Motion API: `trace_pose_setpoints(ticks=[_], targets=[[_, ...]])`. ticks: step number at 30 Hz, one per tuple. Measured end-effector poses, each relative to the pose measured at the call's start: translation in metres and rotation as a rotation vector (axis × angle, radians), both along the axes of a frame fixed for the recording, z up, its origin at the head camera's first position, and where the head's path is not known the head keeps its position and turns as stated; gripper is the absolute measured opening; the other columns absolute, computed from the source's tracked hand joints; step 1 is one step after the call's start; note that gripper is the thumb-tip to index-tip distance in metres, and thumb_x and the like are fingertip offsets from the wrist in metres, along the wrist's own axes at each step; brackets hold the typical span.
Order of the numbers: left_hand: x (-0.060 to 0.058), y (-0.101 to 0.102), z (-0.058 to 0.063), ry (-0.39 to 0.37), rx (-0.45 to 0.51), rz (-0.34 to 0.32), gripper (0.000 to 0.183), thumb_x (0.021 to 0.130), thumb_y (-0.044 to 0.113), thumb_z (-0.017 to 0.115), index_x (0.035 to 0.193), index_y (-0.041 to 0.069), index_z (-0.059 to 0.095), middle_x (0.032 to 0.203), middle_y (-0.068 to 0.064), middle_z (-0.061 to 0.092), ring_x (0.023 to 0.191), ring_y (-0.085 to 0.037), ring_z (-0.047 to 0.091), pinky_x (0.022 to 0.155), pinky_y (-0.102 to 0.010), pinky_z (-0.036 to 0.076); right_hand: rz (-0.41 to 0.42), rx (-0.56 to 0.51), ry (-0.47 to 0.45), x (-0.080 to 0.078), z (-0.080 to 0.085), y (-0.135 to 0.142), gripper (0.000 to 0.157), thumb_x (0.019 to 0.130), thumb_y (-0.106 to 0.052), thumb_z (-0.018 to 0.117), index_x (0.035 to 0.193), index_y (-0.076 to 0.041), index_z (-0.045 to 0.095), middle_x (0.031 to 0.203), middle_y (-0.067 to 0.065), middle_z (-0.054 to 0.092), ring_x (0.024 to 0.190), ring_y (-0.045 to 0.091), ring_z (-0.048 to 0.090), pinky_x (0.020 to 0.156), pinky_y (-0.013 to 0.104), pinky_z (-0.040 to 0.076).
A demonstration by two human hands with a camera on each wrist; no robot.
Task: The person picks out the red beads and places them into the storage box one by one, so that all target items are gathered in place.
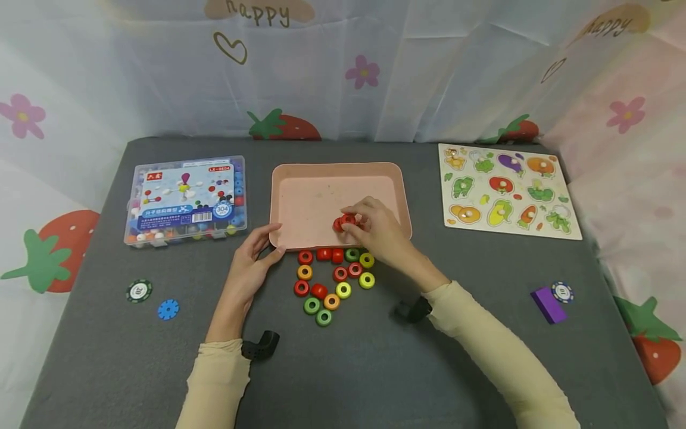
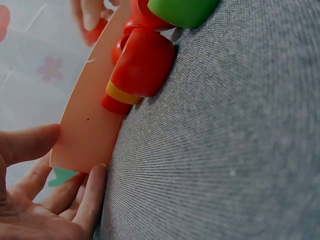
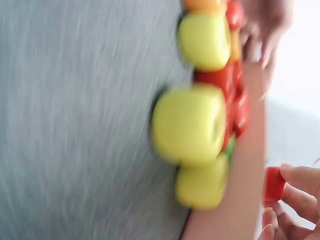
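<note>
At the near left corner of a pink tray (image 1: 305, 202), my left hand (image 1: 248, 265) grips the rim with its thumb and fingers. My right hand (image 1: 384, 233) is over the tray's near right part and pinches a red bead (image 3: 274, 184). In the head view, red beads (image 1: 337, 224) show at its fingertips, partly covered by the fingers. Just in front of the tray lie several loose ring-shaped beads: red (image 1: 301, 288), yellow (image 1: 367, 280), orange (image 1: 331, 302) and green (image 1: 324, 317). Some lie on their sides, such as one red bead (image 1: 319, 291).
A clear box of molecule-model parts (image 1: 187, 199) stands at the back left, a vegetable puzzle board (image 1: 509, 190) at the back right. Poker chips (image 1: 139, 291) and a blue gear-edged disc (image 1: 168, 310) lie left. A purple block (image 1: 548, 305) and another chip (image 1: 563, 292) lie right.
</note>
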State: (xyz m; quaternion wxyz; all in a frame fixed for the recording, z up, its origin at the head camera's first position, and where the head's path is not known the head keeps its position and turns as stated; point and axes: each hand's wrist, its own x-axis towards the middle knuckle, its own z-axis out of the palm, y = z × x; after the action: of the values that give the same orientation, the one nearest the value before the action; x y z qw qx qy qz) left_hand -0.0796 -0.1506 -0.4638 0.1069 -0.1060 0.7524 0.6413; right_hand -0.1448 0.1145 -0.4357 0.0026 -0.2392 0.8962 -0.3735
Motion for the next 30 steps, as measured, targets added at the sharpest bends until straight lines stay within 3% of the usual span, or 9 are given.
trace_pose_setpoints(ticks=[8,13,17,24,30], targets=[[0.001,0.001,0.0,0.01,0.014,-0.004,0.048,0.098,0.014,0.064,0.144,0.018,0.052,0.157,-0.003,0.042,0.147,-0.019,0.033,0.118,-0.049,0.025,-0.08,0.092,-0.078,-0.026,-0.009,0.006,0.03,0.09,-0.016,0.076,0.117,-0.003,0.073,0.1,0.011,0.064,0.088,0.025,0.053,0.075,0.036,0.044],[0.002,0.001,-0.001,0.022,0.024,-0.01,0.048,0.098,0.014,0.064,0.144,0.018,0.052,0.157,-0.003,0.042,0.147,-0.018,0.033,0.116,-0.049,0.028,-0.074,0.139,-0.112,-0.03,-0.01,0.007,0.03,0.092,-0.018,0.074,0.119,-0.005,0.073,0.099,0.01,0.065,0.091,0.025,0.051,0.077,0.036,0.043],[0.002,0.002,-0.001,0.02,0.021,-0.012,0.048,0.098,0.015,0.065,0.144,0.019,0.052,0.157,-0.002,0.042,0.147,-0.018,0.033,0.117,-0.049,0.027,-0.072,0.147,-0.094,-0.03,-0.01,0.01,0.031,0.092,-0.018,0.074,0.12,-0.004,0.072,0.109,0.011,0.069,0.098,0.027,0.055,0.084,0.039,0.045],[0.002,0.001,0.0,0.012,0.016,-0.006,0.048,0.098,0.014,0.064,0.144,0.02,0.052,0.157,-0.001,0.042,0.147,-0.017,0.033,0.116,-0.049,0.028,-0.075,0.092,-0.1,-0.018,0.002,0.019,0.032,0.089,-0.018,0.076,0.119,-0.007,0.073,0.116,0.009,0.07,0.101,0.025,0.057,0.087,0.041,0.049],[0.002,0.0,-0.001,0.009,0.009,-0.002,0.048,0.098,0.014,0.064,0.144,0.02,0.052,0.157,-0.002,0.041,0.147,-0.017,0.033,0.117,-0.049,0.027,0.103,-0.006,-0.002,0.007,0.01,0.02,0.026,0.087,-0.013,0.079,0.112,-0.007,0.073,0.104,0.009,0.07,0.097,0.027,0.058,0.085,0.043,0.049]])
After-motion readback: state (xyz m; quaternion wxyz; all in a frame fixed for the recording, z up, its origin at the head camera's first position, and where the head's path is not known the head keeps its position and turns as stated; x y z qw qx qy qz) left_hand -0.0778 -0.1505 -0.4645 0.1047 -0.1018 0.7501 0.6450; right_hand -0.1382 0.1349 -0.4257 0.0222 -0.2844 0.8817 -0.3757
